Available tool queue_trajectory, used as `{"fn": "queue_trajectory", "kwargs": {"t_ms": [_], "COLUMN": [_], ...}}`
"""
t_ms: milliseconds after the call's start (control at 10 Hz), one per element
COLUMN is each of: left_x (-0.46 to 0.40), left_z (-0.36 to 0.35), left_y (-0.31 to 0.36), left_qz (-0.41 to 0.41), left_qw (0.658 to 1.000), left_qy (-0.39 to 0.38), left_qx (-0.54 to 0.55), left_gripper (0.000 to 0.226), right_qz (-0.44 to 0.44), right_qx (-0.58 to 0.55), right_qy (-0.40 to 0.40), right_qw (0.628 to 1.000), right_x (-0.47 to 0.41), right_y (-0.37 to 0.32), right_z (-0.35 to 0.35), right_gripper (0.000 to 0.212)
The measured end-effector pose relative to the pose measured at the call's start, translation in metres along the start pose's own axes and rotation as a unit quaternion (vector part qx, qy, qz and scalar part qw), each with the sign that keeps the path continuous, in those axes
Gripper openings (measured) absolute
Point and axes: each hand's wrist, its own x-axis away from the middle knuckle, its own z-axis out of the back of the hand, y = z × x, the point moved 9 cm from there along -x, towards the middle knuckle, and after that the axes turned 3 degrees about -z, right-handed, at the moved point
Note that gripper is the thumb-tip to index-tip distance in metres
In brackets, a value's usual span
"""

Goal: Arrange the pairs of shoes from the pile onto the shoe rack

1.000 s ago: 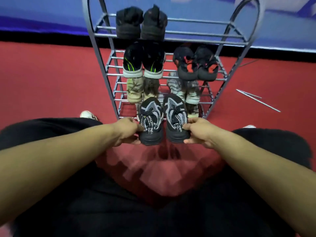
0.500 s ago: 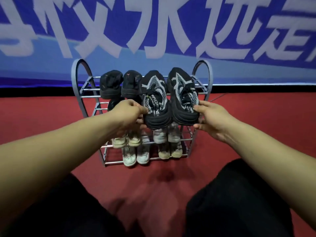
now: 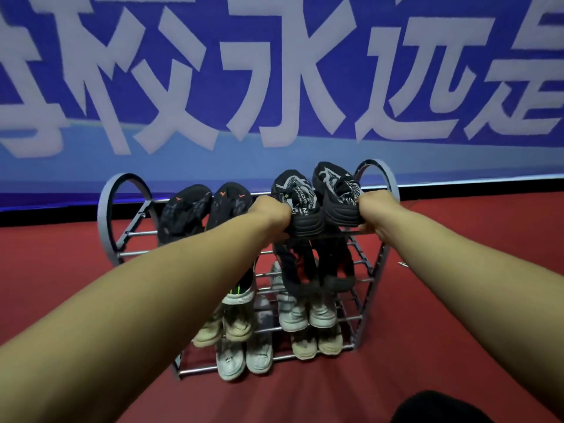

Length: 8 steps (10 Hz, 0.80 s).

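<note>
Both bare arms reach forward from the bottom corners of the view. The left hand (image 3: 270,213) is closed around the heel of one black sneaker (image 3: 297,203), and the right hand (image 3: 377,213) is closed around the heel of its partner, the right sneaker (image 3: 337,195). Each hand grips one shoe firmly, fingers curled and mostly hidden behind the soles.

The two held shoes sit side by side at about 12 o'clock from the centre of the view, toes pointing away, over the right half of the top shelf of a grey metal shoe rack (image 3: 125,215). Whether their soles already rest on the bars cannot be told.

The held shoes are black knit trainers with a pale grey pattern, white lettering on the tongue and thick ribbed black soles.

The task looks nearly done. To the left, at about 10 o'clock from the held pair, a black pair with orange marks (image 3: 207,212) fills the other half of the top shelf. Below, black sandals (image 3: 317,270) hang on the second shelf at right, with a black and white shoe with green stripes (image 3: 239,293) partly hidden by the left arm. Lower shelves hold white sneakers (image 3: 305,312), tan shoes (image 3: 225,328) and more pale pairs (image 3: 244,358) at 6 o'clock. No pile shows on the red floor (image 3: 61,270), so this may be the last pair; letting go remains
</note>
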Motion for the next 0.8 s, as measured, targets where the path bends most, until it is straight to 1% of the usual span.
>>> {"fn": "queue_trajectory", "kwargs": {"t_ms": [100, 200, 300, 400, 500, 600, 700, 800], "left_x": [-0.012, -0.019, -0.023, -0.027, -0.021, -0.022, -0.018, -0.017], "left_z": [-0.005, -0.008, -0.013, -0.014, -0.015, -0.02, -0.021, -0.016], "left_y": [0.0, -0.009, -0.014, -0.015, -0.013, -0.013, -0.011, -0.001], "left_qz": [0.001, 0.011, 0.021, 0.01, 0.015, 0.015, 0.007, -0.027], "left_qw": [1.0, 0.998, 0.998, 0.998, 0.998, 0.996, 0.989, 0.985], "left_qy": [0.019, 0.025, 0.003, -0.008, -0.028, -0.053, -0.071, -0.054], "left_qx": [-0.019, -0.051, -0.066, -0.061, -0.062, -0.077, -0.129, -0.163], "left_gripper": [0.012, 0.016, 0.008, 0.018, 0.019, 0.013, 0.016, 0.03], "right_qz": [0.002, 0.006, 0.037, 0.075, 0.076, 0.065, 0.069, 0.082], "right_qx": [0.022, 0.072, 0.117, 0.183, 0.146, 0.11, 0.171, 0.254], "right_qy": [-0.005, -0.021, -0.043, -0.046, -0.091, -0.135, -0.154, -0.123], "right_qw": [1.0, 0.997, 0.992, 0.979, 0.982, 0.983, 0.971, 0.956], "right_x": [-0.023, -0.036, -0.036, -0.032, -0.028, -0.025, -0.023, -0.017], "right_y": [0.0, 0.008, 0.015, 0.012, 0.013, 0.014, 0.013, 0.001], "right_z": [-0.007, -0.013, -0.024, -0.023, -0.023, -0.023, -0.026, -0.021], "right_gripper": [0.03, 0.024, 0.021, 0.025, 0.022, 0.021, 0.024, 0.028]}}
